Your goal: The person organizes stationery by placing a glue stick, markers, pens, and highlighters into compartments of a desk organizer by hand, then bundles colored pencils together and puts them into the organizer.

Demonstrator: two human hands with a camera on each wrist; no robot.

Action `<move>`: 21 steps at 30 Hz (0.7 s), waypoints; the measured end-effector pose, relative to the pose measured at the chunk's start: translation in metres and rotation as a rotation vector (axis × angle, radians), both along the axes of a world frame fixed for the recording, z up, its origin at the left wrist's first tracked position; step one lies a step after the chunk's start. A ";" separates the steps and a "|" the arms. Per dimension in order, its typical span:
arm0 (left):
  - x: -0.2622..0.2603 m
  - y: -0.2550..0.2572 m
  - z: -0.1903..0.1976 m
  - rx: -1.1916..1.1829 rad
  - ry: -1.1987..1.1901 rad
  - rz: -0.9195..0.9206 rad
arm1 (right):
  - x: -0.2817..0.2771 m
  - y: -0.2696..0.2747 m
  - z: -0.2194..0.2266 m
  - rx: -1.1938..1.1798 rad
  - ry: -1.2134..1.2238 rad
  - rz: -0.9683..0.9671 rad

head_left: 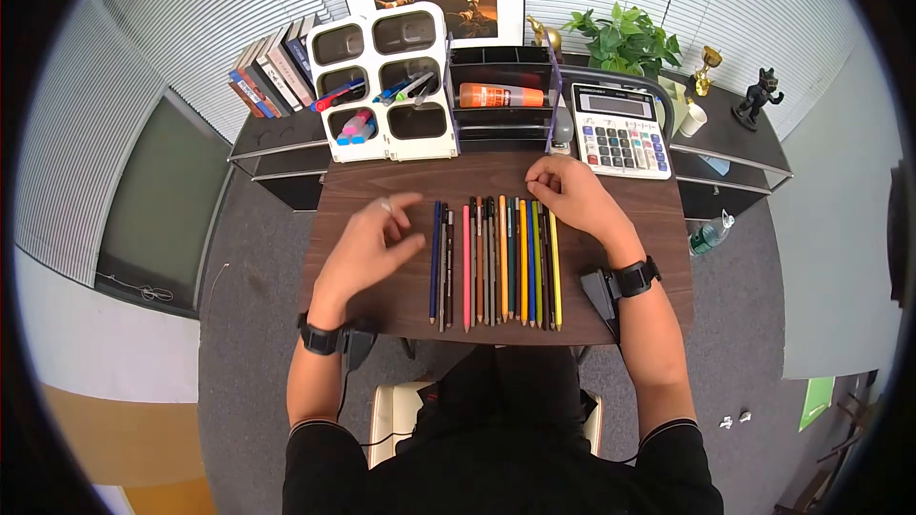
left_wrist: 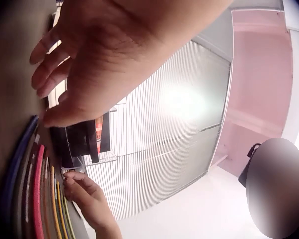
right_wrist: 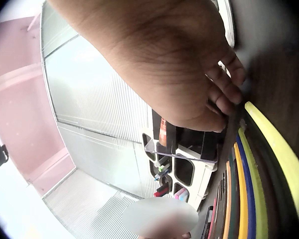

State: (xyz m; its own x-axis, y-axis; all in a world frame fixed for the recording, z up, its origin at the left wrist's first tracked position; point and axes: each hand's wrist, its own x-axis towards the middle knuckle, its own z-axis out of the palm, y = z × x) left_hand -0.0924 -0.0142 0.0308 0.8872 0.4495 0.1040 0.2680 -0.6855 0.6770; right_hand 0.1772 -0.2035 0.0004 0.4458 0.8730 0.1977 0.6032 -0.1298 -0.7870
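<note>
Several colored pencils lie side by side on the brown table [head_left: 382,176], tips toward the person. A dark blue pencil [head_left: 434,267] is at the left end of the row, and a bright yellow pencil [head_left: 555,272] at the right end. A small gap parts the leftmost few from a pink pencil [head_left: 467,267]. My left hand [head_left: 367,243] hovers left of the row, fingers apart and loosely bent, holding nothing. Beyond the row's far right end, my right hand [head_left: 577,195] rests with loosely curled fingers around nothing, close to the yellow pencil's end.
At the back stand a white organizer [head_left: 389,86] with pens and markers, a black desk rack [head_left: 501,67] holding an orange tube [head_left: 501,96], and a calculator [head_left: 622,133]. A gray stapler [head_left: 563,126] sits between rack and calculator. Books, a plant and figurines stand behind.
</note>
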 end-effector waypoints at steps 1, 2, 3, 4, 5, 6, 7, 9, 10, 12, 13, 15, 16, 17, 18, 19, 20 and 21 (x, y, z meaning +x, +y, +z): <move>-0.007 -0.005 0.001 -0.006 0.049 -0.067 | 0.001 0.000 0.000 -0.011 0.008 -0.005; -0.014 -0.008 -0.001 0.071 0.037 -0.119 | 0.003 -0.001 -0.001 -0.012 0.010 -0.007; -0.022 -0.012 -0.003 0.148 0.027 -0.168 | 0.004 -0.002 -0.002 -0.014 0.013 -0.006; -0.028 -0.014 -0.004 0.230 0.015 -0.220 | 0.005 -0.002 -0.001 -0.012 0.014 -0.009; -0.031 -0.018 -0.001 0.119 0.132 -0.216 | 0.007 -0.003 0.001 -0.061 -0.005 -0.016; -0.036 -0.021 -0.005 0.148 0.135 -0.225 | 0.006 -0.007 0.003 -0.079 -0.017 -0.039; -0.039 -0.022 -0.011 0.180 0.135 -0.237 | 0.003 -0.012 0.010 -0.093 -0.030 -0.064; -0.043 -0.019 -0.017 0.199 0.155 -0.257 | -0.002 -0.026 0.020 -0.176 -0.078 -0.124; -0.044 -0.019 -0.018 0.219 0.154 -0.260 | -0.003 -0.035 0.022 -0.242 -0.116 -0.155; -0.047 -0.023 -0.020 0.259 0.157 -0.264 | -0.013 -0.051 0.025 -0.372 -0.154 -0.174; -0.048 -0.026 -0.022 0.268 0.143 -0.250 | -0.020 -0.058 0.025 -0.435 -0.158 -0.161; -0.047 -0.035 -0.029 0.286 0.117 -0.226 | -0.038 -0.069 0.032 -0.542 -0.069 -0.137; -0.046 -0.037 -0.031 0.287 0.110 -0.226 | -0.045 -0.070 0.030 -0.532 -0.075 -0.128; -0.045 -0.039 -0.034 0.290 0.102 -0.226 | -0.049 -0.072 0.028 -0.520 -0.083 -0.120; -0.045 -0.042 -0.036 0.290 0.096 -0.227 | -0.053 -0.072 0.026 -0.511 -0.089 -0.111; -0.046 -0.044 -0.035 0.287 0.101 -0.226 | -0.056 -0.072 0.024 -0.490 -0.093 -0.106; -0.046 -0.045 -0.033 0.287 0.105 -0.226 | -0.059 -0.071 0.025 -0.506 -0.098 -0.106; -0.046 -0.047 -0.032 0.285 0.110 -0.226 | -0.063 -0.070 0.028 -0.522 -0.102 -0.106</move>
